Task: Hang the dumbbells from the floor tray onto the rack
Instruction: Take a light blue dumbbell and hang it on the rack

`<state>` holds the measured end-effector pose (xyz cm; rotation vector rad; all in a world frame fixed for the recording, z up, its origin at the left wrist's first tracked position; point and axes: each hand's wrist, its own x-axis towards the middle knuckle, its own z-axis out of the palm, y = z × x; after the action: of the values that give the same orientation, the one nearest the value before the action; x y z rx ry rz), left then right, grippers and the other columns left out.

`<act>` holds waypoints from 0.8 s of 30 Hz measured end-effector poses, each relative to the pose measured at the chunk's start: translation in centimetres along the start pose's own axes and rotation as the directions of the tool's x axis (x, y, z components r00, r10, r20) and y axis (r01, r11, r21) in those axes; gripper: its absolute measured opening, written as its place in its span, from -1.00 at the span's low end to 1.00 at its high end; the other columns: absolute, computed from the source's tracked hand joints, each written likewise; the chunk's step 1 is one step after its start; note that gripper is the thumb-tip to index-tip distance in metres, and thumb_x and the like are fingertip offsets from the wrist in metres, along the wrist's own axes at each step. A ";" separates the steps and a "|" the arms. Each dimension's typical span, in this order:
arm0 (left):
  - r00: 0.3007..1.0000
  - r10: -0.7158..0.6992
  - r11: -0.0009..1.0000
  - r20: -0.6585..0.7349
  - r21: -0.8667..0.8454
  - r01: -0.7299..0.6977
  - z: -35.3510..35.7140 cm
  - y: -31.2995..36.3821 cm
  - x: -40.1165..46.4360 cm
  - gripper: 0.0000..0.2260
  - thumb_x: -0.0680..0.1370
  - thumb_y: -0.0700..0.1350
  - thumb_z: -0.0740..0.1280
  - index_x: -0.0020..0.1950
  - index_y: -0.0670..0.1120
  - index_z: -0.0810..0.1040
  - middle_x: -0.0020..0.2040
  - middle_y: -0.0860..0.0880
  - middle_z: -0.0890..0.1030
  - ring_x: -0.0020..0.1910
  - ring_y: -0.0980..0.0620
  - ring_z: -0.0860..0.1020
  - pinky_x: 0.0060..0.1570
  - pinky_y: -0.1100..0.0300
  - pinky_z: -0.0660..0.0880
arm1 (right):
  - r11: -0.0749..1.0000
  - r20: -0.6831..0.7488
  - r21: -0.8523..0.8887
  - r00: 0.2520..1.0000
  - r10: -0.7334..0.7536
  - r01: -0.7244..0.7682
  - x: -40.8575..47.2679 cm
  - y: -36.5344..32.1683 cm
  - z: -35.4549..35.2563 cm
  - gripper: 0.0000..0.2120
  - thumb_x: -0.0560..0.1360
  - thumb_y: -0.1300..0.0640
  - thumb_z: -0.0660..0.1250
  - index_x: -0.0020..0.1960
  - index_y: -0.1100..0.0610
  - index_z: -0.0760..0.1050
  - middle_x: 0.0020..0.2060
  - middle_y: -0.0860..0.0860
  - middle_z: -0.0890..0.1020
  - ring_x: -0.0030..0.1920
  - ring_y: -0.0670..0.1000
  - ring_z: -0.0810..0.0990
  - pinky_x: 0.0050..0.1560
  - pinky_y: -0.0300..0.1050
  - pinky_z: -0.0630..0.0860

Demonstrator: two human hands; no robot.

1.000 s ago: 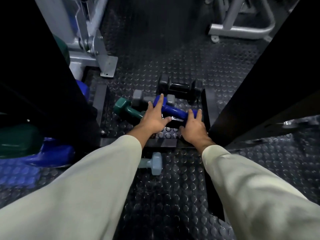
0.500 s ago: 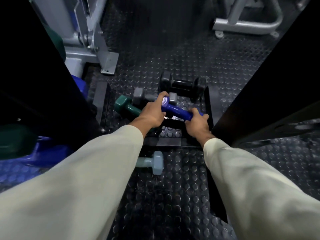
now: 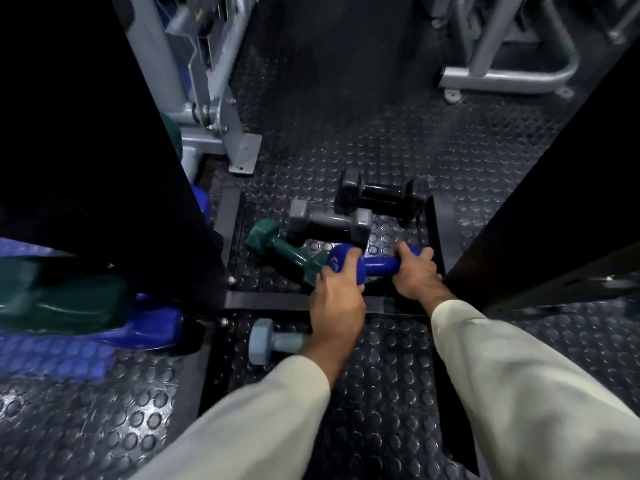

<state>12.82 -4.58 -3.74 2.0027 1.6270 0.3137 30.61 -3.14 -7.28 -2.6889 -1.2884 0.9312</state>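
Blue dumbbell (image 3: 377, 265), white logo unreadable, in both hands.

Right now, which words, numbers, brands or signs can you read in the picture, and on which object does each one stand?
Nothing can be read with certainty.
Blue dumbbell, held by the left hand and the right hand: a pale round mark on its left head, perhaps a number, too blurred to read.
Green dumbbell, grey dumbbell, black dumbbell, light blue dumbbell: no marking visible.
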 end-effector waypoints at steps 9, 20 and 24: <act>0.992 -0.033 0.998 0.119 0.048 0.028 1.4 -2.1 -5.0 -0.35 0.66 0.09 0.27 0.64 0.12 -0.02 0.14 -0.21 0.61 0.05 -0.23 0.65 0.00 -0.01 0.54 | 0.995 0.122 -0.035 0.988 -0.090 0.095 -1.3 -1.1 -0.3 -0.47 0.50 0.20 0.28 0.35 -0.29 0.42 0.59 0.06 -0.06 0.55 0.29 0.10 0.55 0.29 0.17; 0.931 -0.106 0.913 0.350 -0.336 0.231 -3.9 -5.8 -0.7 -0.67 0.71 0.05 0.24 0.48 0.20 0.49 0.36 0.00 0.61 0.25 0.02 0.56 0.20 0.21 0.40 | 0.991 0.068 0.089 0.992 -0.103 0.097 -4.3 -0.2 1.5 -0.21 0.45 0.20 0.32 0.58 -0.29 0.23 0.64 -0.01 -0.36 0.63 0.28 0.05 0.61 0.21 0.16; 0.976 -0.208 0.953 0.058 -0.211 0.216 -5.4 -8.5 -1.9 -0.75 0.69 -0.03 0.27 0.31 0.05 0.64 0.16 -0.03 0.69 0.08 0.00 0.62 0.10 0.16 0.52 | 0.973 -0.006 0.219 0.997 -0.074 0.073 -7.3 -1.2 2.2 -0.35 0.54 0.22 0.26 0.59 -0.08 0.29 0.68 0.15 -0.18 0.61 0.31 0.16 0.60 0.17 0.19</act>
<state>2.63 -3.94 -3.52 1.6479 1.6905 0.3559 25.14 -8.09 -5.11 -2.4578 -1.1982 1.0026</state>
